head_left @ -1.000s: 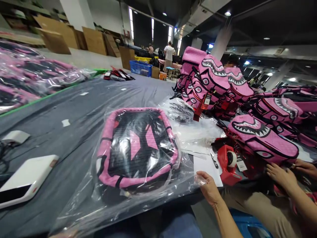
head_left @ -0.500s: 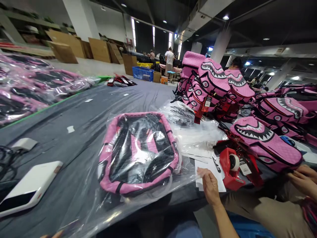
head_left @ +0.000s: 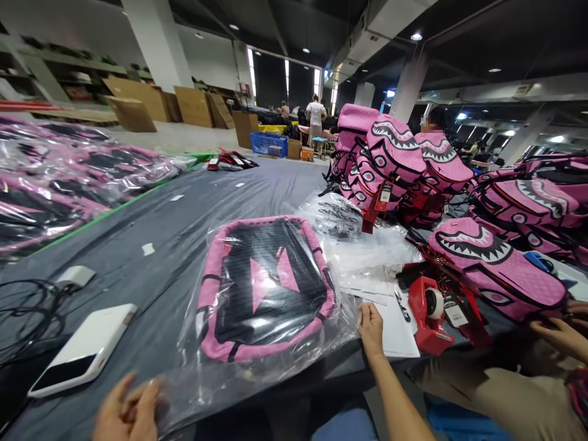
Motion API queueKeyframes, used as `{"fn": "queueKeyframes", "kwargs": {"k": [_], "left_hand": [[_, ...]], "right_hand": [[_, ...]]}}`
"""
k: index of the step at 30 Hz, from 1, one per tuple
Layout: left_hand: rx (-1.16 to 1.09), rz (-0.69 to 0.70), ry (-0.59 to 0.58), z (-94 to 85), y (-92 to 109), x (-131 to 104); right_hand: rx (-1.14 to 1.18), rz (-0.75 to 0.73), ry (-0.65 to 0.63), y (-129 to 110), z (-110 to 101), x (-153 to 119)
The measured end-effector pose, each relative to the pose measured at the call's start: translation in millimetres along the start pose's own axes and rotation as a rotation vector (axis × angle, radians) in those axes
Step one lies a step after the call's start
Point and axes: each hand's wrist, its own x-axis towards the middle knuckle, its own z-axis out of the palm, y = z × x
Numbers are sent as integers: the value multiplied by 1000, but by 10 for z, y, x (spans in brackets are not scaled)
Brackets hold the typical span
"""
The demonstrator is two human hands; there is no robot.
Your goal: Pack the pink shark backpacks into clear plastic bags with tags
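Hall: beneath dark ceilings and pale columns, a desk (head_left: 271,190) draped in dark grey cloth fills the centre; blue crate (head_left: 269,144) and cardboard sheets (head_left: 193,105) at upper left and upper centre.
Pink-and-black bag: the pink-and-black bag (head_left: 239,321) lies flat at the centre, inside a clear plastic bag (head_left: 202,392).
Change: the left grip (head_left: 158,392), barely in the frame half a second ago, now shows at lower left, and the slack plastic between the two grips looks less stretched. The pink-and-black bag remains inside.
Left grip: fingers bent, seemingly pinching the plastic's lower-left end; motion blurs them.
Right grip: the right grip (head_left: 362,315) pinches the plastic's right edge, beside white paper (head_left: 397,343).
Meaning: the plastic's near edge appears controlled from both ends, though not yet neatly settled.
Lettering: black print crosses the clear sleeves (head_left: 340,214) above right of centre, too distorted to read.
Labels: the white tag (head_left: 456,313) at right carries tiny, unreadable marks; no brand is legible on the white device (head_left: 87,349) at lower left.
Shark-mouth bags: pink shark-mouth bags (head_left: 519,278) crowd the right, near a red tape dispenser (head_left: 425,327) and a co-worker's hand (head_left: 558,337).
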Motion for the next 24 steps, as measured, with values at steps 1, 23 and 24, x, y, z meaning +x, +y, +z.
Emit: {"fn": "queueKeyframes", "kwargs": {"k": [1, 23, 24], "left_hand": [[52, 108, 37, 2, 76, -20], [-77, 1198, -369, 522, 1075, -284], [-78, 1114, -462, 545, 1118, -256]], "right_hand": [[3, 12, -12, 2, -16, 1], [-35, -35, 28, 85, -110, -87], [-62, -49, 39, 107, -116, -84]]}}
